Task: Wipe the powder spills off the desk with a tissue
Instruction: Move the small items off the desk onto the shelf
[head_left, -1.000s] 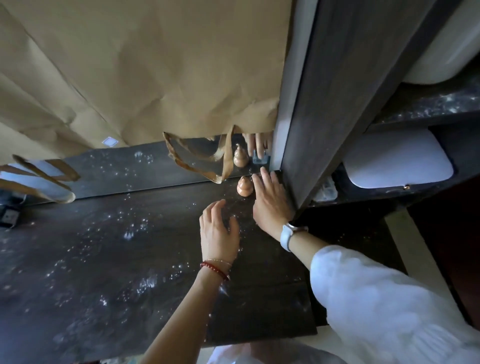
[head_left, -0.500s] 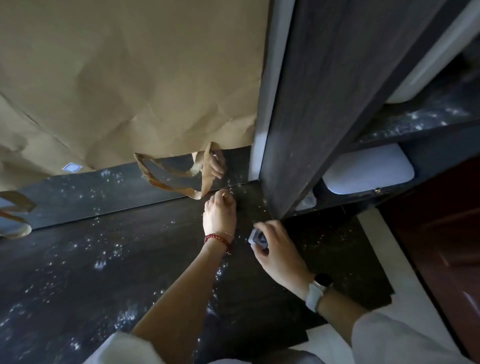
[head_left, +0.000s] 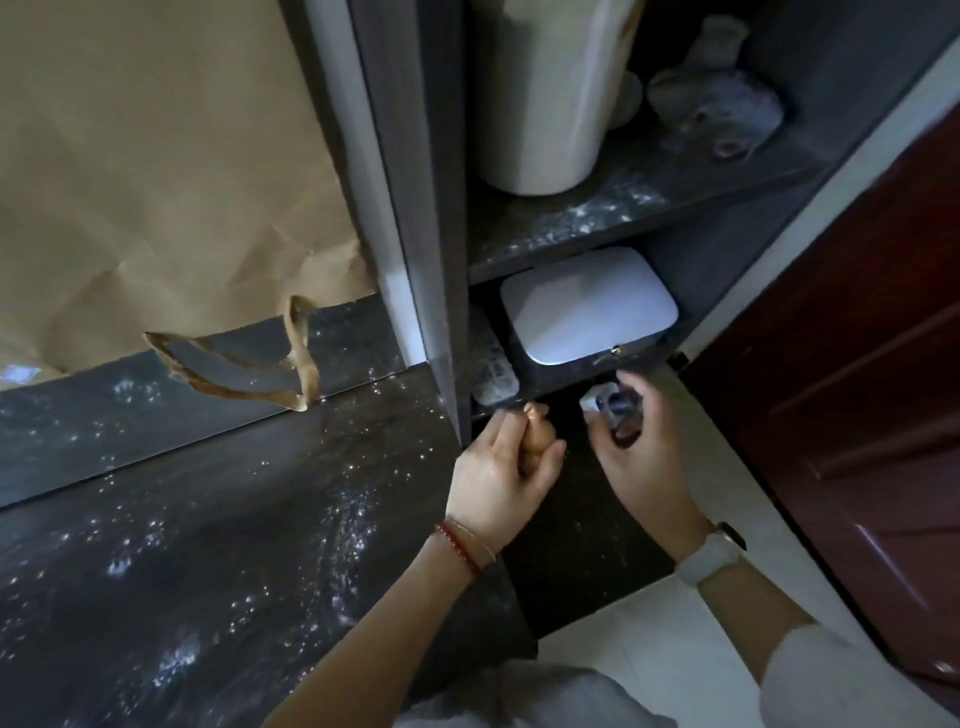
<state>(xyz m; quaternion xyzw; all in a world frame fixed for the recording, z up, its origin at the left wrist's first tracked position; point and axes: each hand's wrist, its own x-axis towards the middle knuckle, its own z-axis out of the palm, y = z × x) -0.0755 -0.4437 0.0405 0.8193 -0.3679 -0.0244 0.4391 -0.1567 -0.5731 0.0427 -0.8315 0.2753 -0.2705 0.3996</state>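
Observation:
The dark desk carries white powder spills scattered from the middle to the lower left. My left hand grips a small tan gourd-shaped ornament at the desk's right end, in front of the shelf unit. My right hand holds a small blue and white object just below the lower shelf opening. No tissue shows in either hand.
A dark shelf unit stands at the right with a white box on the lower shelf and a white jar above. Powder dusts the upper shelf. Brown paper covers the wall. A reddish door is on the right.
The view swung right toward the shelves. Both hands left the desk's back corner, each carrying a small object, and now sit in front of the lower shelf.

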